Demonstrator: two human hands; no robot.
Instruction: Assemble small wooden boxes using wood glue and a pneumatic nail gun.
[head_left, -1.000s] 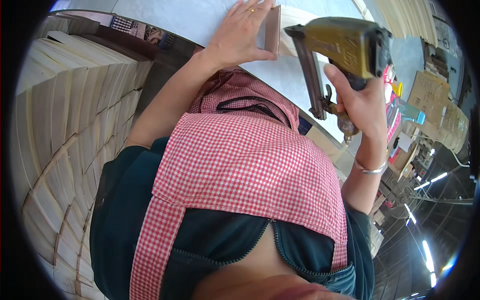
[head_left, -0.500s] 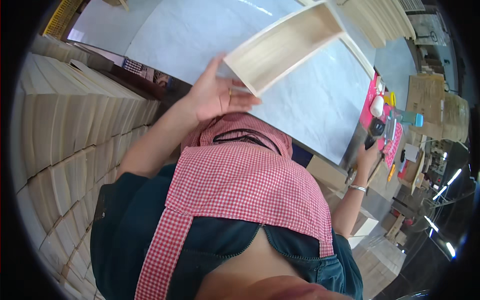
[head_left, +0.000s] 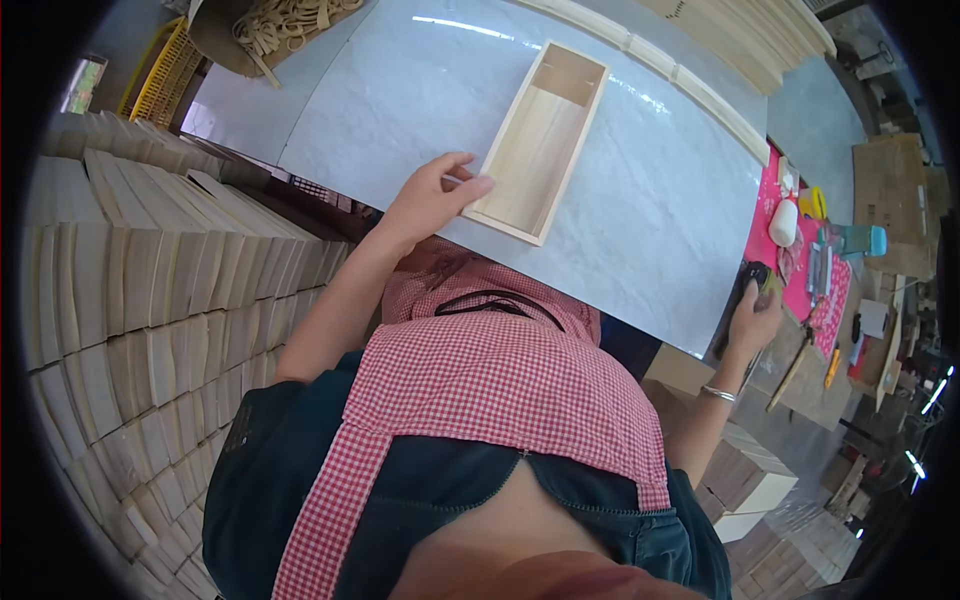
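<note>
A shallow, open-topped pale wooden box [head_left: 533,165] lies at a slant on the grey marbled table. My left hand [head_left: 432,205] is beside its near left corner, its fingertips at the rim. The fingers are apart and do not wrap round the box. At the table's right end my right hand [head_left: 757,318] has its fingers curled round a black tool [head_left: 752,274], whose exact kind is partly hidden by the hand.
Stacked wooden boards [head_left: 160,250] rise at my left. Behind the box run pale wood strips [head_left: 640,50]. A white bottle [head_left: 783,222], a teal container [head_left: 862,240] and an orange-handled cutter [head_left: 832,368] lie at the right. A bin of tan bands [head_left: 285,30] stands far left.
The box has come down from a raised, tilted position onto the table and turned more lengthwise. My left hand has turned over beside it. My right hand stays at the black tool.
</note>
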